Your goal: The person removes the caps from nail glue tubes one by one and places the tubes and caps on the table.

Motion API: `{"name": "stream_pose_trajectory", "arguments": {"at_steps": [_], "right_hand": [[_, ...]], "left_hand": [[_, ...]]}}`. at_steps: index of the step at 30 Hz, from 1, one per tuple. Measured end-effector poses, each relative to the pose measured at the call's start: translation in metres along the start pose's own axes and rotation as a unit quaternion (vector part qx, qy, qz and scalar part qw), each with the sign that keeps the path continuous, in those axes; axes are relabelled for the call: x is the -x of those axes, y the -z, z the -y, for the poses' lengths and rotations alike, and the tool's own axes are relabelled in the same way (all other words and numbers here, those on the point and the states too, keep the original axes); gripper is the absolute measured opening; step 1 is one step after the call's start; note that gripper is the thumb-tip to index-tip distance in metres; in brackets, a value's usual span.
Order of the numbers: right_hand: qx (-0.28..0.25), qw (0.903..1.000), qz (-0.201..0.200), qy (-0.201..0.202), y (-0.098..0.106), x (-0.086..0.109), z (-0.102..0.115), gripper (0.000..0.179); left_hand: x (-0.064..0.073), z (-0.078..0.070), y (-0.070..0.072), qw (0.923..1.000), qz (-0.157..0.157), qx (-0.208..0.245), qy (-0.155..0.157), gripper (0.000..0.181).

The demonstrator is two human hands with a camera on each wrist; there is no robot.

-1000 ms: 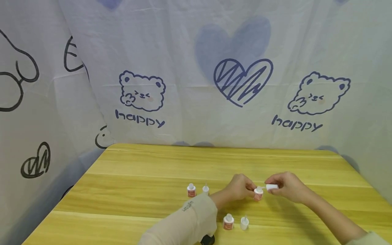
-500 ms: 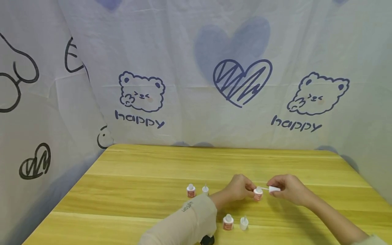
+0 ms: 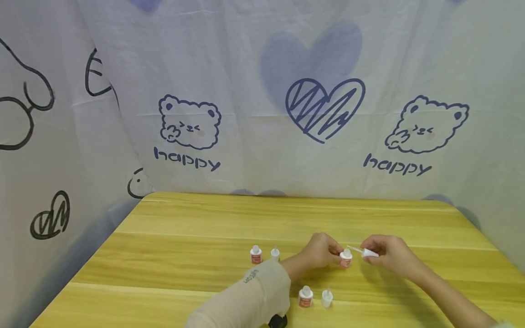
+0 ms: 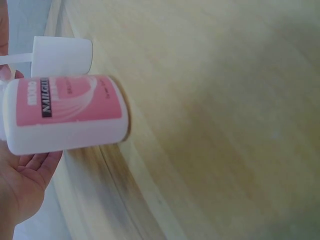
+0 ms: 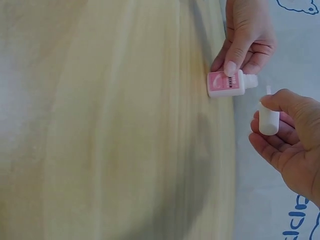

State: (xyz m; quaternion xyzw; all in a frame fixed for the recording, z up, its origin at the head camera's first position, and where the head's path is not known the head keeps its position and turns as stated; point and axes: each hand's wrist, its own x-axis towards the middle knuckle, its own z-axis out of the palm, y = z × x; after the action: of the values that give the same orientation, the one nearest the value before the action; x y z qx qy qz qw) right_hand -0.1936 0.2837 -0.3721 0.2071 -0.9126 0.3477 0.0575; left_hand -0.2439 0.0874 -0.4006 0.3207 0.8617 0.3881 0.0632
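My left hand (image 3: 321,251) pinches a small nail glue bottle (image 3: 346,258) with a white body and pink label. Its translucent neck is uncovered, and in the right wrist view the thumb presses the label side of the bottle (image 5: 225,83). Just to the right, my right hand (image 3: 389,253) holds a white cap (image 3: 370,253) between thumb and fingers. A thin pale stem (image 3: 354,248) points from the cap toward the left, above the bottle's neck. In the right wrist view the same cap (image 5: 269,120) sits below the neck, apart from it.
Nearer on the wooden table (image 3: 184,269) stands another uncapped bottle (image 3: 305,297) beside its upturned cap (image 3: 326,298). Further left are a third bottle (image 3: 256,255) and its cap (image 3: 275,253), close to the left sleeve (image 3: 246,291). A printed cloth (image 3: 254,114) hangs behind.
My right hand has drawn the cap slightly right, and its stem has gone from the bottle's mouth to slanting up above it. The left hand and bottle stay in place.
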Motion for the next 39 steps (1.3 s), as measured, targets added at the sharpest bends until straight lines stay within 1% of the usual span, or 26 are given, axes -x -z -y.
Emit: {"name": "stream_pose_trajectory", "arguments": {"at_steps": [7, 14, 21, 25, 30, 35, 39], "right_hand": [[-0.014, 0.999, -0.038, -0.021, -0.011, 0.004, -0.005, 0.015], [-0.02, 0.9958, -0.079, -0.041, -0.02, 0.009, -0.009, 0.016], [-0.019, 0.9934, -0.108, -0.035, -0.026, 0.011, -0.013, 0.023], [-0.023, 0.9922, -0.115, -0.043, -0.029, 0.011, -0.015, 0.024], [-0.035, 0.9915, -0.109, -0.063, -0.033, 0.011, -0.016, 0.024], [-0.046, 0.9903, -0.102, -0.082, -0.036, 0.012, -0.016, 0.024], [-0.052, 0.9887, -0.105, -0.093, -0.037, 0.013, -0.015, 0.026]], "left_hand": [[0.001, -0.001, 0.0, 1.0, -0.002, -0.004, 0.0, 0.015], [0.0, 0.0, -0.001, 1.0, -0.001, 0.001, 0.002, 0.015], [-0.001, 0.002, -0.002, 0.9999, -0.002, -0.01, -0.006, 0.014], [0.0, 0.002, -0.002, 0.9999, -0.002, -0.014, -0.007, 0.015], [0.001, 0.002, -0.002, 0.9999, -0.002, -0.009, -0.006, 0.015], [0.001, 0.002, -0.002, 0.9998, -0.004, -0.016, -0.01, 0.016], [0.0, 0.002, -0.002, 1.0, -0.001, -0.001, -0.005, 0.017]]}}
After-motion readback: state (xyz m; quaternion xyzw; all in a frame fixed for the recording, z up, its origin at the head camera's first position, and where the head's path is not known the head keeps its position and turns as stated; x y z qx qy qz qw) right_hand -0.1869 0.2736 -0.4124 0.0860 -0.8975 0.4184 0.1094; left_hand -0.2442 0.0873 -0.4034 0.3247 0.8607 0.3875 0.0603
